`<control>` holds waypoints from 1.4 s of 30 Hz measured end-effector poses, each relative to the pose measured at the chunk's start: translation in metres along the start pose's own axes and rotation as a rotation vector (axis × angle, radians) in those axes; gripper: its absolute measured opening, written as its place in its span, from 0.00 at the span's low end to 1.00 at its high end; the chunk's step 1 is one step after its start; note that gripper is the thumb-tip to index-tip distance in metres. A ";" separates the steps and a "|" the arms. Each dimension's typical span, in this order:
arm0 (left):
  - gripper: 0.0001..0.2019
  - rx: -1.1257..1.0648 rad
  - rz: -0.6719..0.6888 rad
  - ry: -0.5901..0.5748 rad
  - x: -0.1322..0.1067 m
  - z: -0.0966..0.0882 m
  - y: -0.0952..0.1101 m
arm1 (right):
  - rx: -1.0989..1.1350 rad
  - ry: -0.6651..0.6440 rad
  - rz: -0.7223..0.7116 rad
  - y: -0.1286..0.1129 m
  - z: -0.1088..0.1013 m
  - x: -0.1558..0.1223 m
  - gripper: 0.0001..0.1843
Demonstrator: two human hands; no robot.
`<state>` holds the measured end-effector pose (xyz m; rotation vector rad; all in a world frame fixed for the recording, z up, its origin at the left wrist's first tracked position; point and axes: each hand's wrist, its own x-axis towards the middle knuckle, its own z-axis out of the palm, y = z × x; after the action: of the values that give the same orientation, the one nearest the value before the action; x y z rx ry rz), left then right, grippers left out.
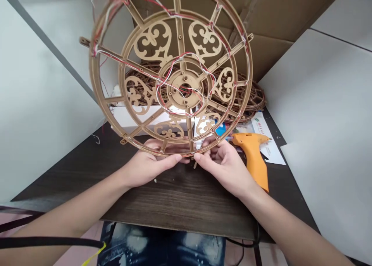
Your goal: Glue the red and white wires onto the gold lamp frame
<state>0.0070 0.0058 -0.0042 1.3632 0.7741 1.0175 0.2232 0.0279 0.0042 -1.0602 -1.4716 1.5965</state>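
"So, what reaches you down the head feed?"

"Biggest first: I have a dark wood-grain tabletop [174, 209] across the lower half, and brown cardboard [270, 18] behind it, toward the upper right."

"And the main piece?"

"A round gold frame [178, 98] — spoked, with scrollwork panels — fills the upper middle, facing me. I can't tell whether its lower rim touches the tabletop. Past it, right of centre, I make out similar frames [255, 97] piled up; left of centre, a white box [130, 118]."

"How are the hands?"

"The left hand [148, 165] pinches the bottom rim near the centre, thumb in front, fingers behind. The right hand [226, 167] pinches that rim just beside it, thumb in front, fingers curled and partly hidden."

"Smaller things?"

"An orange glue gun [254, 153] lies at middle right, near the right hand, its nozzle over a printed sheet [276, 154]. Red and white wires [183, 54] follow the spokes and loop around the hub. Last — a pale scrap [155, 180] just below the left hand."
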 end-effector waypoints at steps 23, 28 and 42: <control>0.09 0.226 0.116 0.072 -0.002 -0.003 0.008 | 0.104 0.083 0.013 -0.002 -0.004 0.002 0.22; 0.08 0.589 0.172 0.121 -0.006 0.007 0.008 | 0.081 0.029 -0.042 -0.003 0.007 0.006 0.35; 0.12 0.821 0.265 0.073 -0.008 0.014 0.008 | 0.120 0.095 0.046 -0.003 0.011 0.009 0.33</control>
<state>0.0157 -0.0082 0.0043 2.1809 1.1565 0.9917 0.2094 0.0319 0.0068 -1.0916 -1.2812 1.6224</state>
